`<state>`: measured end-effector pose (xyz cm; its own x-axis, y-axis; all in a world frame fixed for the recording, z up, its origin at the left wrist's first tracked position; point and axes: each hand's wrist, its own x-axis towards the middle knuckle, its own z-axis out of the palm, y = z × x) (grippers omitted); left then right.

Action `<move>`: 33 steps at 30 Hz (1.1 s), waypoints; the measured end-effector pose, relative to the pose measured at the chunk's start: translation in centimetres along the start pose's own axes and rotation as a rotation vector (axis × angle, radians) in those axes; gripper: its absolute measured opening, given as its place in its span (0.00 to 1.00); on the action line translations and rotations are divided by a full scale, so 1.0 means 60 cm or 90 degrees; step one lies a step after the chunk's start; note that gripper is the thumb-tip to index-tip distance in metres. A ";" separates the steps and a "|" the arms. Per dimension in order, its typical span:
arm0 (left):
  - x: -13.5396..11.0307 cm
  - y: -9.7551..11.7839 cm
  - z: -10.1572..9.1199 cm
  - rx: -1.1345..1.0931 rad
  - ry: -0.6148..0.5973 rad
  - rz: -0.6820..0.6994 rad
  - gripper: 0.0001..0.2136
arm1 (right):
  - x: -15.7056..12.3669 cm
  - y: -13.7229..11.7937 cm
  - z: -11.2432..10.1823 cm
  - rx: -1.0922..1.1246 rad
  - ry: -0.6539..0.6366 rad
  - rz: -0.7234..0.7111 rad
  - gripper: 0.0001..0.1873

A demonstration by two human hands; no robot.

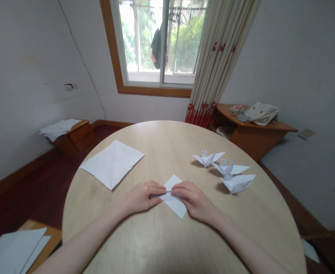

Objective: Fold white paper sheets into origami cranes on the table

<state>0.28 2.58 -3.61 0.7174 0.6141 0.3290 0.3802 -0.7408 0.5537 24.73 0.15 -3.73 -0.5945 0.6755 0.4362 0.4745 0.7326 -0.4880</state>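
A small folded white paper [175, 205] lies on the round wooden table [161, 243] in front of me. My left hand [143, 196] and my right hand [193, 199] meet over its middle, fingers curled and pinching a fold of it. Part of the paper is hidden under my fingers. Three finished white paper cranes sit to the right: one [208, 158] farthest, one [229, 169] in the middle, one [237, 183] nearest my right hand.
A creased flat white sheet [112, 163] lies at the table's left. More white sheets [13, 251] rest on a low surface at bottom left. A wooden nightstand [76, 135] stands left, a wooden desk [253, 131] with papers right, window and curtain behind.
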 end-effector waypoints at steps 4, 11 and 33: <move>-0.002 -0.004 0.002 0.008 0.009 0.005 0.12 | -0.002 -0.003 0.007 -0.034 -0.001 -0.067 0.22; -0.003 -0.002 0.004 0.043 0.019 0.013 0.10 | -0.005 -0.007 0.006 -0.093 -0.068 -0.029 0.27; -0.005 0.001 -0.001 0.141 0.014 0.029 0.13 | 0.002 -0.038 0.020 -0.229 -0.062 -0.025 0.16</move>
<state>0.09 2.35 -3.62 0.7248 0.5829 0.3673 0.4683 -0.8079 0.3579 22.80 -1.53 -3.49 -0.6676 0.6482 0.3663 0.6376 0.7518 -0.1681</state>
